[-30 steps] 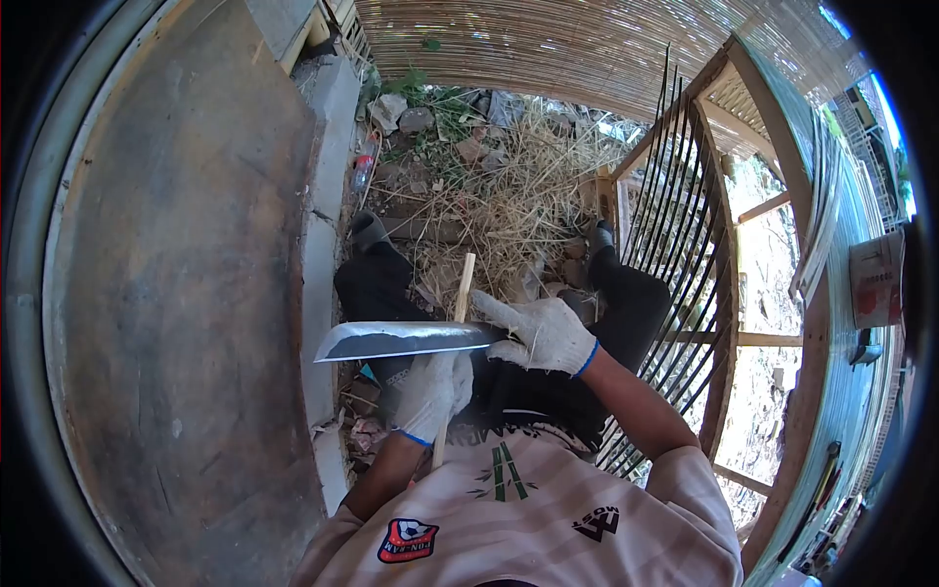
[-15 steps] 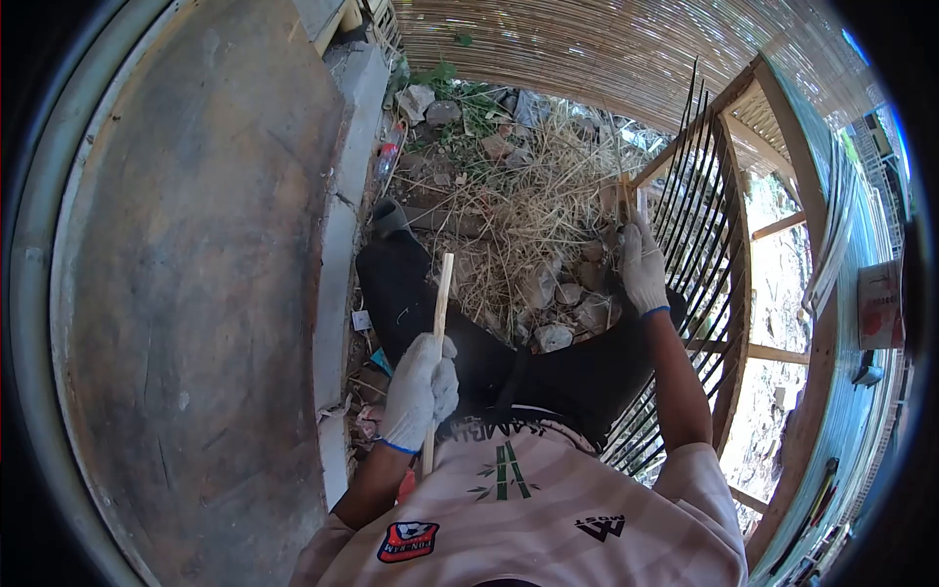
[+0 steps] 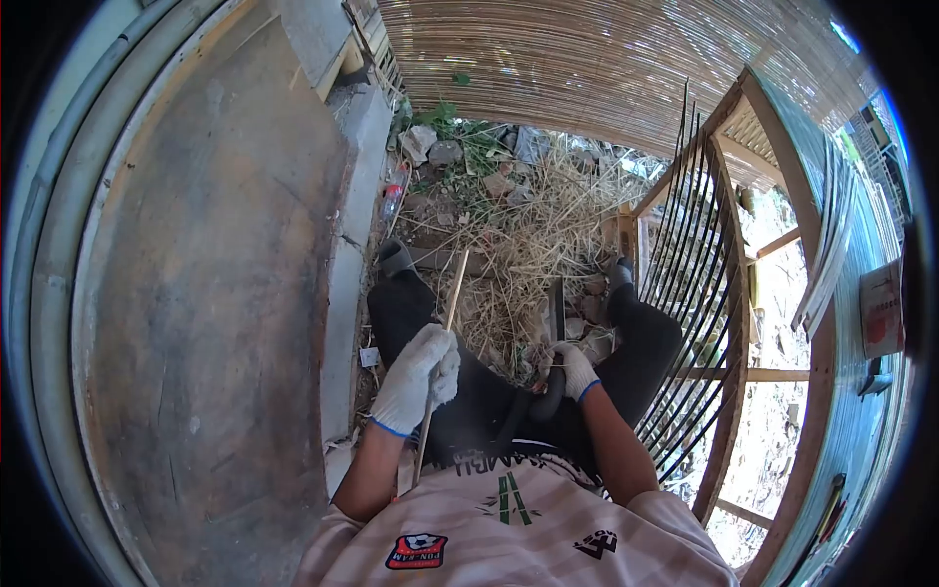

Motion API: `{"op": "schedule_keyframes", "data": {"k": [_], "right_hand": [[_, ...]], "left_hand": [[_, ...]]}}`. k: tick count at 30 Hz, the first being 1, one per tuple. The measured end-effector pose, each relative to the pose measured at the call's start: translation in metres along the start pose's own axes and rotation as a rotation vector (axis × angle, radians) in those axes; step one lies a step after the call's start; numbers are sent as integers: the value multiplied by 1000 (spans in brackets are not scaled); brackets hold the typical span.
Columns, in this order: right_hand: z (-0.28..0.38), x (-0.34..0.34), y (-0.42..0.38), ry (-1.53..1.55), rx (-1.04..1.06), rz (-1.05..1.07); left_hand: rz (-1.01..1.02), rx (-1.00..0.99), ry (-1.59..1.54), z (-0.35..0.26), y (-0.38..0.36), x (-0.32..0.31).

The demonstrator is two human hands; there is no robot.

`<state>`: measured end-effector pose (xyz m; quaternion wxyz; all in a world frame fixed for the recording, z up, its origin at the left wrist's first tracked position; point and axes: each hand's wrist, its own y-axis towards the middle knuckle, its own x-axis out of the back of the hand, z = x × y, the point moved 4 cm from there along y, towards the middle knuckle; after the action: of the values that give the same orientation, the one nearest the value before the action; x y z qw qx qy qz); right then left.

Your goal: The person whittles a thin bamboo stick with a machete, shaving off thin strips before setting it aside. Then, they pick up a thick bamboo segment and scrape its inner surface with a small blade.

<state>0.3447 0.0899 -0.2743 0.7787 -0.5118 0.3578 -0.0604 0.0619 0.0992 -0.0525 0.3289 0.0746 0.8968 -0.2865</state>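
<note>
Stick: a thin bamboo stick (image 3: 445,328), near the middle of the frame, a bit left, slanting up over the person's dark trouser leg (image 3: 411,303).
How it handles: it looks light and stiff, and so thin that it might snap if bent hard. The lower half is the best place to grip.
How it looks: pale tan, long, straight and narrow.
Left hand: the left hand (image 3: 416,377), in a white glove, is wrapped tight around the stick.
Right hand: the right hand (image 3: 570,370), also gloved, is curled around the dark handle of a big knife (image 3: 555,333), whose blade points up the frame.
Ground: dry straw (image 3: 518,230) and stones lie above the legs.
Left side: a big grey slab (image 3: 196,293).
Right side: dark thin slats (image 3: 685,235) lean in a wooden frame.
</note>
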Motion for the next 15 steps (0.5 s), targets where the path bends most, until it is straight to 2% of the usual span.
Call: {"op": "schedule_keyframes", "data": {"k": [1,4,5,8,9,12,13,15], "right_hand": [[3,-1,-1,-167,69,-47],[0,3,21,-10,7,8],[0,3,20,-48,27,-59],[-3,1,27,-134,72,-26],[2,-27,-5,-101,70,-30],[-1,-22,12,-184,131,-23],[-12,1,48,-90,152,-41],[-11,-7,37,-198,145,-90]], "left_hand": [[-18,-12,19,-4,2,-2],[-53,-31,138,-19,11,-12],[-85,-30,228,-25,12,-15],[-129,-124,433,-41,17,-30],[-129,-136,441,-48,18,-35],[-103,-213,608,-79,20,-55],[-107,-308,634,-99,18,-62],[-133,-501,672,-145,5,-74]]}}
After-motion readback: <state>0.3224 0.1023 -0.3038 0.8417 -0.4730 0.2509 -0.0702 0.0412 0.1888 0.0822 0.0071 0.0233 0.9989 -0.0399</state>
